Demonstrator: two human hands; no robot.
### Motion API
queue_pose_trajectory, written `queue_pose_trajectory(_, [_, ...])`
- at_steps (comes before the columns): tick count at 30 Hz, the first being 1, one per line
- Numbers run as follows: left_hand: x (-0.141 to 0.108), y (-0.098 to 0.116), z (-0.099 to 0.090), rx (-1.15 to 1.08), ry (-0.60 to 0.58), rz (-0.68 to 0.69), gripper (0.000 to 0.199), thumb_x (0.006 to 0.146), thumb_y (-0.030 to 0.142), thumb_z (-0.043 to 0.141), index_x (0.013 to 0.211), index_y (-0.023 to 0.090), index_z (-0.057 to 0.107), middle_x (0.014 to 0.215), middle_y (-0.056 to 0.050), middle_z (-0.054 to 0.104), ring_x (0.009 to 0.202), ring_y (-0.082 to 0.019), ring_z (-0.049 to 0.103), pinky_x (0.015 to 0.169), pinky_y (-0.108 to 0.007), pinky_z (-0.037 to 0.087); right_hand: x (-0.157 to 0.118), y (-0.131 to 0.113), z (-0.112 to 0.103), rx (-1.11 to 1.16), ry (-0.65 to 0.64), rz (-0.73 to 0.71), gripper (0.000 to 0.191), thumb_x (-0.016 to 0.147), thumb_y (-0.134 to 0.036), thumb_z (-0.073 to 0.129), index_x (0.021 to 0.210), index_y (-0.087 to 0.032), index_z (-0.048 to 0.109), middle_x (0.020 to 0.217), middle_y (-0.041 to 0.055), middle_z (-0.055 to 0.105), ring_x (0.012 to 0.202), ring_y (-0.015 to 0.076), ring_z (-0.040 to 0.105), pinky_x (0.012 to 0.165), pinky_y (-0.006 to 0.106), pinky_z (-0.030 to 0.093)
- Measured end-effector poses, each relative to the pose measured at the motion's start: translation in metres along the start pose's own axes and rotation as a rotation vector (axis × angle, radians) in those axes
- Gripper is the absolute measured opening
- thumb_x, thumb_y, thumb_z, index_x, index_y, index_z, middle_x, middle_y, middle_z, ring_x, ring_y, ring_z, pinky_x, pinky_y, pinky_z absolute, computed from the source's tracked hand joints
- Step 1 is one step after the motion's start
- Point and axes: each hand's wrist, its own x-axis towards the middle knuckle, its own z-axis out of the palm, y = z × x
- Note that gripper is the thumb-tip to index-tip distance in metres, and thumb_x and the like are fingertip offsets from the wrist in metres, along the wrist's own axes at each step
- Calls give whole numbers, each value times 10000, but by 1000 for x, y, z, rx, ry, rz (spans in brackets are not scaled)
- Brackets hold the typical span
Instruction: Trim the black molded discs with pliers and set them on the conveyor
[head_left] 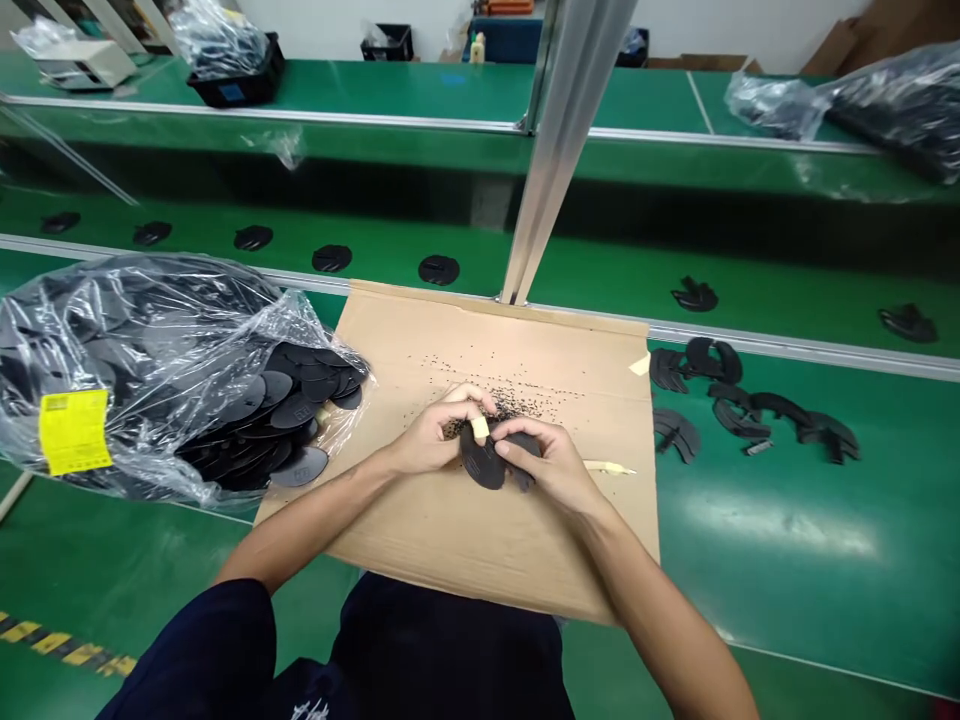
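Over the cardboard, my left hand [435, 432] is closed on a flat black oval plate [484, 468], with pale tape round one finger. My right hand [551, 465] pinches the plate's right edge and also grips a second dark plastic piece [529, 445], partly hidden by the fingers. The two pieces are close together; I cannot tell if they are joined. Just beyond the hands, many tiny black bits [517, 400] lie scattered. To the right of my right hand is a thin pale-yellow pen-like tool [609, 467].
A cardboard sheet [435, 545] covers the near bench. On its left, a clear plastic bag [150, 330] spills black oval plates. Curved black parts [772, 405] lie on the right. Black discs [439, 269] sit spaced along the green belt [600, 275] behind a metal post [559, 150].
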Motion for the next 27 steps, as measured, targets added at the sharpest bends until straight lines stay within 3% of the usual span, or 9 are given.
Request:
queue_pose_trajectory(4, [-2, -9, 8, -11, 208, -73, 322, 985, 471, 556, 879, 195, 685, 1000, -95, 653, 1010, -222, 623, 929, -374, 506, 0, 3, 1, 29, 140, -20, 341, 717, -501, 849, 793, -200, 709, 709, 0, 675, 567, 123, 600, 533, 262, 522])
queue_pose_trajectory(7, [-2, -14, 19, -20, 352, -121, 267, 985, 375, 562, 797, 193, 616, 858, -42, 620, 863, -180, 603, 818, -311, 497, 1, 10, 8, 112, 173, 12, 369, 739, -506, 836, 889, -204, 686, 673, -13, 664, 549, 131, 626, 537, 267, 538])
queue_pose_trajectory(11, [1, -16, 35, 42, 447, -114, 178, 992, 257, 526, 833, 202, 584, 859, -20, 608, 816, -152, 589, 766, -280, 472, 0, 21, 24, 214, 117, 58, 445, 739, -496, 840, 1020, -225, 628, 738, -16, 683, 626, 153, 691, 604, 279, 571])
queue_pose_trajectory(14, [6, -12, 33, 96, 461, -119, 126, 1014, 274, 492, 974, 211, 594, 933, -33, 645, 813, -150, 598, 740, -275, 475, -3, 21, 31, 152, 121, 28, 456, 700, -486, 869, 1001, -238, 632, 893, -1, 695, 673, 145, 685, 666, 294, 589])
queue_pose_trajectory(17, [5, -1, 10, 223, 385, -82, 144, 1017, 311, 504, 1049, 202, 592, 946, -39, 654, 799, -148, 597, 732, -273, 480, -5, 16, 29, 58, 128, -18, 388, 777, -510, 803, 1008, -236, 652, 960, 27, 701, 677, 144, 655, 661, 301, 571])
queue_pose_trajectory(21, [-21, 16, -21, 616, 78, -104, 160, 986, 348, 571, 942, 198, 605, 829, -24, 623, 771, -177, 584, 727, -303, 478, -3, 13, 15, -16, 245, -82, 328, 853, -529, 719, 1003, -242, 664, 782, 12, 653, 606, 149, 587, 547, 285, 501])
queue_pose_trajectory(24, [-47, 18, -18, 877, -104, -178, 223, 922, 403, 672, 982, 200, 600, 937, -63, 654, 888, -248, 620, 791, -370, 510, 0, 17, 10, -49, 284, -118, 334, 888, -545, 671, 1037, -247, 656, 777, 11, 649, 620, 156, 591, 576, 302, 527])
queue_pose_trajectory(27, [-63, 13, -5, 923, -138, -229, 300, 904, 319, 696, 1153, 210, 568, 1079, -89, 658, 960, -268, 637, 814, -387, 530, 3, 24, 11, -125, 299, -183, 397, 914, -559, 629, 1171, -256, 628, 1085, 64, 693, 825, 188, 670, 749, 356, 593])
